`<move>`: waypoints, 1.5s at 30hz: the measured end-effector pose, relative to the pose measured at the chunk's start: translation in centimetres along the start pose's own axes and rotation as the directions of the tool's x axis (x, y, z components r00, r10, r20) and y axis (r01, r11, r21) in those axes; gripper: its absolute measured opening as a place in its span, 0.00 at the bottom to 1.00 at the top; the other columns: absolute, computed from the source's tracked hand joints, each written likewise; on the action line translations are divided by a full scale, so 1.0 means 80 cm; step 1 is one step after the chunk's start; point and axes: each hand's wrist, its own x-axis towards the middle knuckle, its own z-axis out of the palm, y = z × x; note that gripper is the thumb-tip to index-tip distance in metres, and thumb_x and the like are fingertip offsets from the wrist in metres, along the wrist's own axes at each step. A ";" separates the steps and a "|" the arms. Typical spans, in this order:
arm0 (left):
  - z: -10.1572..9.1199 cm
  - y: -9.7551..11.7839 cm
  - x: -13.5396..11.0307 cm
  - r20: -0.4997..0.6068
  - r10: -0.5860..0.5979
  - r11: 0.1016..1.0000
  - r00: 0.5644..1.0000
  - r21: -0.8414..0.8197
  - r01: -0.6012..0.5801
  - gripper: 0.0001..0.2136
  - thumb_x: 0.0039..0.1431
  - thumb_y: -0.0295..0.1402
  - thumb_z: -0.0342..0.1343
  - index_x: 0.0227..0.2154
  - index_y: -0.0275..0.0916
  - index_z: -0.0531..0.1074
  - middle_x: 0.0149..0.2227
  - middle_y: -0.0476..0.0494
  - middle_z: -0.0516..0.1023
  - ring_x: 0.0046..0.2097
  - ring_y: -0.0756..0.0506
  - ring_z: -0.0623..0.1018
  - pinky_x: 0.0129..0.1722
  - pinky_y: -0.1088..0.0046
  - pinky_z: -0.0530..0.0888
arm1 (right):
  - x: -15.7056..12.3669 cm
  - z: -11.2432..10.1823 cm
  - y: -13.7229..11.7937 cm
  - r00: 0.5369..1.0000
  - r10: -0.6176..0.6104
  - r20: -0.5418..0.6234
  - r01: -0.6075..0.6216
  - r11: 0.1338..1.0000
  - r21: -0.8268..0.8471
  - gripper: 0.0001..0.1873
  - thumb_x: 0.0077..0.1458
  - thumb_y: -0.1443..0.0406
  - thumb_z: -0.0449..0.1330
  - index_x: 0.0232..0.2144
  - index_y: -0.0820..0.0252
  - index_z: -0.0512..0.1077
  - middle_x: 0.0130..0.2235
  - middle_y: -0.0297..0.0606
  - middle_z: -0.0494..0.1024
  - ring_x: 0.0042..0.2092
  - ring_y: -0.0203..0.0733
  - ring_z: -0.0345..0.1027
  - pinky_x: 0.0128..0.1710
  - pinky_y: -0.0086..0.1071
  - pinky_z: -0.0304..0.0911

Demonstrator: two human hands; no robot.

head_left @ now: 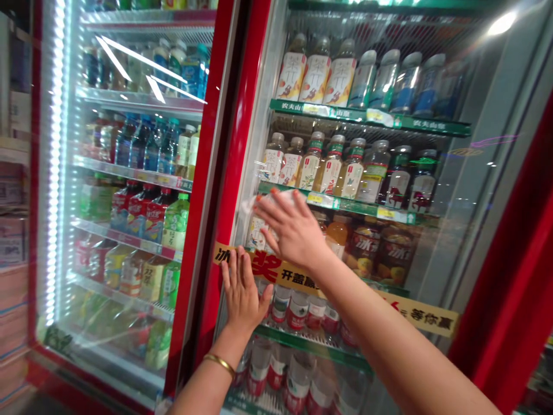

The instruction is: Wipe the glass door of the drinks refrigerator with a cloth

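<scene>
My right hand [298, 233] lies over a white cloth or tissue [249, 204], pressing it against the glass door [436, 253] of a red-framed drinks fridge. Its fingers are spread and somewhat blurred, and most of the cloth is hidden beneath them. Lower and to the left, my left hand [244, 291] rests flat on the same door with its fingers stretched out, holding nothing. Its fingertips overlap a yellow printed strip [432, 320] that runs across the glass. A gold bangle [219, 362] circles my left wrist.
Behind the glass, shelves carry tea bottles [317, 72], dark cartons or pouches [363, 248] and red-labelled bottles [298, 311]. A second lit fridge [129, 227] with several rows of drinks stands to the left. Stacked boxes [12, 311] line the far left edge.
</scene>
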 end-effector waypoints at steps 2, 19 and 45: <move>-0.002 0.001 0.002 0.043 -0.001 1.000 0.999 0.028 -0.001 0.37 0.76 0.49 0.44 0.80 0.38 0.44 0.82 0.33 0.41 0.83 0.35 0.41 0.81 0.45 0.41 | 0.006 -0.014 0.028 0.936 0.320 -0.148 -0.329 0.944 -0.035 0.32 0.78 0.55 0.44 0.78 0.50 0.54 0.80 0.31 0.55 0.82 0.55 0.37 0.81 0.66 0.32; -0.011 0.047 0.039 0.062 0.012 1.000 0.998 -0.017 -0.011 0.36 0.73 0.39 0.56 0.78 0.57 0.49 0.82 0.47 0.43 0.83 0.34 0.43 0.81 0.37 0.41 | -0.283 0.005 -0.013 0.554 0.775 -0.304 -0.827 0.553 -0.098 0.43 0.75 0.54 0.50 0.81 0.54 0.33 0.82 0.48 0.39 0.81 0.72 0.26 0.71 0.85 0.47; 0.012 0.084 0.023 0.118 0.135 0.988 0.984 -0.090 -0.125 0.39 0.70 0.43 0.61 0.78 0.61 0.49 0.82 0.49 0.46 0.83 0.35 0.45 0.80 0.34 0.37 | -0.428 0.073 -0.122 0.311 0.908 -0.279 -0.941 0.336 0.042 0.45 0.75 0.57 0.47 0.80 0.59 0.27 0.81 0.53 0.24 0.81 0.71 0.16 0.68 0.90 0.44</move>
